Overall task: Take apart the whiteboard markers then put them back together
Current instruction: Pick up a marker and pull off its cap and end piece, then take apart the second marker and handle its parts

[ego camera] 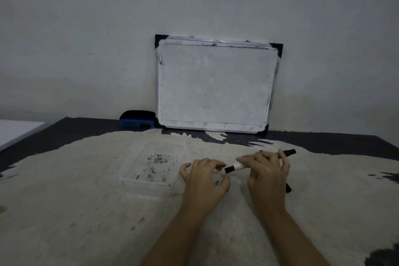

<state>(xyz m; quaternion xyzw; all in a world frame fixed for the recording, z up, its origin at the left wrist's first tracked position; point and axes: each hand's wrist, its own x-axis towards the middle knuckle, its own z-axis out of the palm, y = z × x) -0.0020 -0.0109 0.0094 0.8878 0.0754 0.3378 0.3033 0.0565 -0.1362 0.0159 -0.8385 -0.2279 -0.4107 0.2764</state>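
My right hand point(267, 170) grips a whiteboard marker point(237, 166) with a white body and black ends, held slanted just above the table; its far black end sticks out past my fingers. My left hand point(203, 176) hovers at the marker's near black end with fingers curled, fingertips close to it; whether they touch it I cannot tell. A second black marker piece point(288, 188) lies on the table, partly hidden under my right hand.
A clear plastic tray point(129, 177) stained with ink stands left of my hands. A small whiteboard point(213, 86) leans on the wall at the back, with a blue eraser point(137, 122) beside it. A worn pale table point(86, 211) surface spreads around.
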